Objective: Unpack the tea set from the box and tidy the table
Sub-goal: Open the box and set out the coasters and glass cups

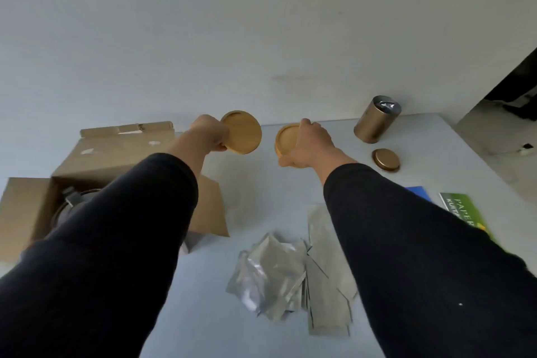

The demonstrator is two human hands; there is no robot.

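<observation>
Left grip pinching coaster, right grip holding second coaster

Two round wooden coasters, held aloft

I see two smooth matt wooden coasters, a brushed metal tin, a plain cardboard box and crinkled glossy foil packets.

tan coasters, gold tin, black sleeves
</observation>
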